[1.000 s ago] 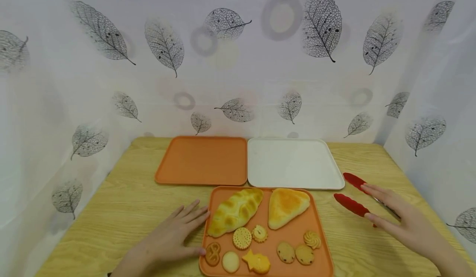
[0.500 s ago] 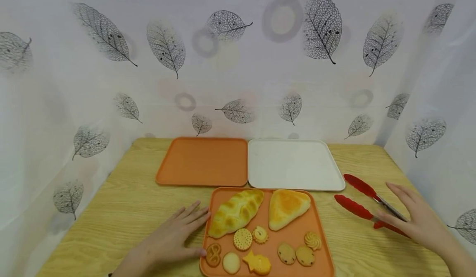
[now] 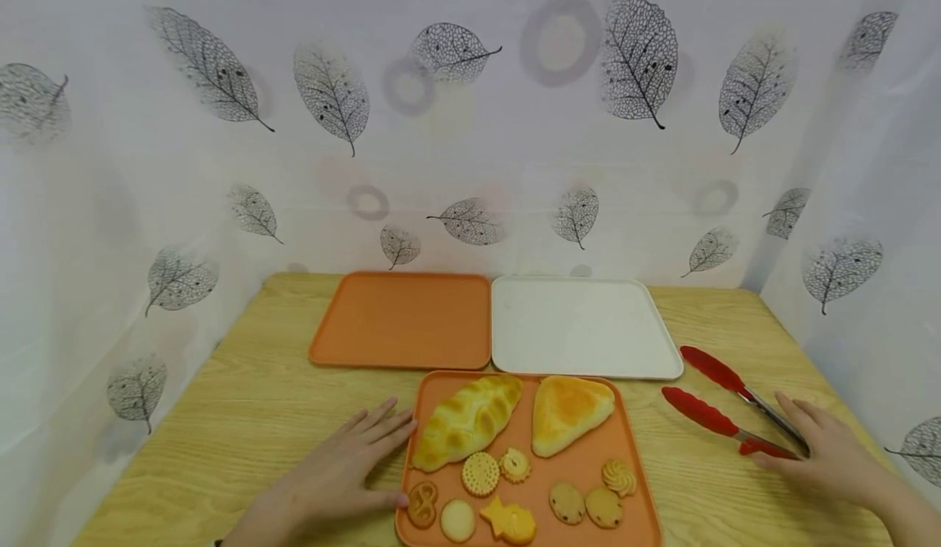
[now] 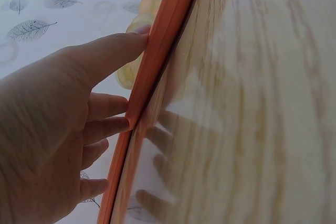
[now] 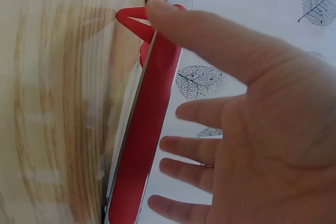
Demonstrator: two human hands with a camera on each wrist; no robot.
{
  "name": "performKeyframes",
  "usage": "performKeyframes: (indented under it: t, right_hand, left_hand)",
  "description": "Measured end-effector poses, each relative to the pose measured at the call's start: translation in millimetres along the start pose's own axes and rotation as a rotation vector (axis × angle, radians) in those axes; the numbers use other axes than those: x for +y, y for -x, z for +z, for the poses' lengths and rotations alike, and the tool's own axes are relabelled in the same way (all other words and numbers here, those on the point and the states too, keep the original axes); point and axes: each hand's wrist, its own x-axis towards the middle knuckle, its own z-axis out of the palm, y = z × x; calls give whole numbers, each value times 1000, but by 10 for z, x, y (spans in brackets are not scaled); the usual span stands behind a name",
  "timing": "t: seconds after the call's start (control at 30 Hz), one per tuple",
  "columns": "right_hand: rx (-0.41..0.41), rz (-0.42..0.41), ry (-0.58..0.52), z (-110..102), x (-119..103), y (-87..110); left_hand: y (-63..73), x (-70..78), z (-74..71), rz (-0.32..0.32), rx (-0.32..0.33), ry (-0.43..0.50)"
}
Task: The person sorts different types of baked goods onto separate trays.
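Observation:
My left hand (image 3: 338, 465) lies beside the front orange tray (image 3: 591, 451), fingers straight and fingertips at its left rim. In the left wrist view the thumb tip is right at the tray's wall (image 4: 164, 30). Red-tipped metal tongs (image 3: 701, 411) lie spread apart on the table to the right of that tray. Around their handle end is my right hand (image 3: 831, 449), fingers extended. The right wrist view has its thumb over the tongs' red handle (image 5: 144, 124), the other fingers straight and not curled round it. On the front tray are a braided bread (image 3: 470, 420), a triangular bread (image 3: 569, 412) and several cookies.
Behind the front tray, a second orange tray (image 3: 404, 318) and a white tray (image 3: 581, 326) stand side by side on the wooden table (image 3: 220, 433). A leaf-patterned curtain (image 3: 470, 139) encloses the back and sides. The pretzel cookie (image 3: 422, 504) sits nearest my left thumb.
My right hand has moved back along the tongs, from near the red tips to the handle end, and lower. My left hand stays at the tray; the head view has shifted slightly.

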Motion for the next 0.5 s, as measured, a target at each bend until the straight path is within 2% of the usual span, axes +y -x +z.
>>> performKeyframes:
  t: [0.1,0.2,0.5]
  right_hand:
    - [-47,37,69,-7,3,-11]
    - [-53,38,110,-17,-2,-30]
    - [-95,95,141,-53,-40,-87]
  left_hand:
    - [-1,-2,1,8,3,-3]
    - [-1,-8,6,15,7,-6]
    - [0,-12,9,8,4,-1]
